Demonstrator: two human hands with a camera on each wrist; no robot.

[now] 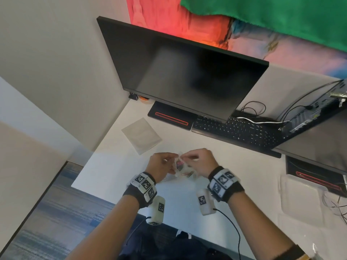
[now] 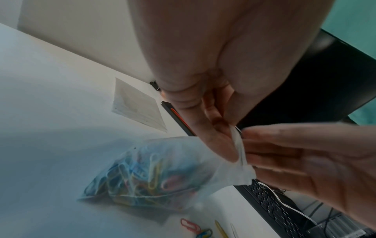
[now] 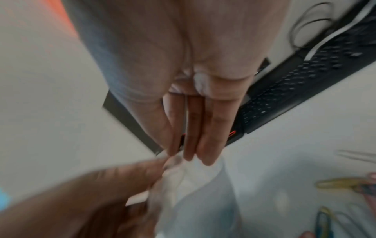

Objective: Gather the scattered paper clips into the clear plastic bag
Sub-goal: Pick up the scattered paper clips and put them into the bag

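— Clear plastic bag (image 2: pixel 154 173), stuffed with coloured paper clips: where is it?
— On the white tabletop (image 1: pixel 244 177), nearer the person than the black keyboard (image 1: pixel 236 131). Both hands pinch its mouth: left hand (image 1: pixel 161 166) and right hand (image 1: pixel 201 162), each grip clenched on the plastic.
— Does the head view show the loose clips?
— Barely. The left wrist view shows loose coloured paper clips (image 2: pixel 191 225) lying beside the bag; the right wrist view, blurred, shows more of them.
— Anything else?
— A flat grey sleeve of paper (image 1: pixel 141 135), left of the keyboard.
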